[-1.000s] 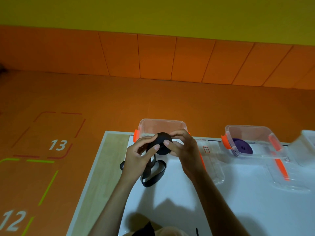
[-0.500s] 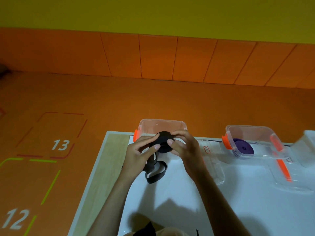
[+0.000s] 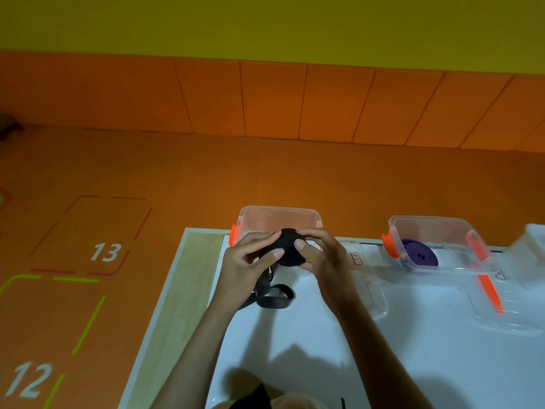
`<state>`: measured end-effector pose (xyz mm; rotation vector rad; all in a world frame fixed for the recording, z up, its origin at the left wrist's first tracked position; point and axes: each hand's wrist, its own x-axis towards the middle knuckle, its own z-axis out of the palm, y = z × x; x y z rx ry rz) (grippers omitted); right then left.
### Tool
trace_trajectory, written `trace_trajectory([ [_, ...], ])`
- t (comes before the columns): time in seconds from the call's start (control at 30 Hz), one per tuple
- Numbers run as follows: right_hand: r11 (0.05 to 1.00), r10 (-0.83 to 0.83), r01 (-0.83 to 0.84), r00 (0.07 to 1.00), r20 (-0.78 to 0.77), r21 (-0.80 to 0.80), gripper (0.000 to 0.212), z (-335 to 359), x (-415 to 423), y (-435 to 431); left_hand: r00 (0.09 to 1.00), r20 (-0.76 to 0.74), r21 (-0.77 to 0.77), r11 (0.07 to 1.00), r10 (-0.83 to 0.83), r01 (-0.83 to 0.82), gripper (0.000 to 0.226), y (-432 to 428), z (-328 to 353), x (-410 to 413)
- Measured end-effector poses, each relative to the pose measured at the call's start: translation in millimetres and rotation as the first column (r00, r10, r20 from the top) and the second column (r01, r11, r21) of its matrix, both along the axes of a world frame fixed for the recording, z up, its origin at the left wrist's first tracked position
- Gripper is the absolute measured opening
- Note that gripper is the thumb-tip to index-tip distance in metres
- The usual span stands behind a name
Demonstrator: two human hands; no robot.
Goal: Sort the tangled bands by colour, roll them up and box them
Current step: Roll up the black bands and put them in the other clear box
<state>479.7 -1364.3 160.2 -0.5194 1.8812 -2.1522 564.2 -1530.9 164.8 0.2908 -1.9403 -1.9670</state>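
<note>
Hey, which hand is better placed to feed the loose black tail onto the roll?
Left, probably. The loose tail hangs below the left hand, by its palm; the right hand pinches the black roll from the other side, farther from the tail.

Matt black woven band [image 3: 287,251]; clear glossy plastic boxes [image 3: 442,249]; smooth white table [image 3: 383,364].

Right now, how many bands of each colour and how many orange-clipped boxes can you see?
Black band: 1, partly rolled, gripped by left hand and right hand
Purple band: 1, rolled, boxed
Orange-clipped boxes: 2, near box behind the hands, far box holding the purple band
Total: 4
</note>
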Motion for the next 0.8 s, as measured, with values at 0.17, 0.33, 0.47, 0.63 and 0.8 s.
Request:
trace_trajectory([
  [0.17, 0.992, -0.003, 0.009, 0.999, -0.05, 0.123, 0.021, -5.0, -1.7, 4.1, 0.992, 0.017, 0.009, 0.992, 0.126, -0.126, 0.037, 5.6, -3.4, 0.6],
  [0.33, 0.998, -0.055, 0.055, 0.998, 0.03, 0.022, 0.023, -0.2, -0.1, -0.3, 0.986, 0.001, -0.036, 0.986, 0.164, -0.164, 0.026, 7.8, -0.8, 1.1],
  [0.47, 1.0, -0.005, 0.006, 0.999, -0.041, 0.029, 0.024, 2.4, -2.6, -2.4, 0.998, 0.013, -0.054, 0.997, 0.053, -0.053, 0.031, -7.8, 9.6, -0.2],
  [0.63, 0.999, -0.002, 0.001, 1.0, 0.01, 0.05, 0.026, 7.2, -1.5, -6.7, 0.983, -0.022, -0.018, 0.983, 0.183, -0.183, 0.017, -3.9, 8.2, -0.3],
  [0.8, 0.998, 0.055, -0.055, 0.997, 0.053, -0.008, 0.039, 8.6, 0.3, -9.3, 0.996, 0.014, 0.025, 0.995, 0.092, -0.093, 0.017, -11.1, -0.8, 5.2],
])
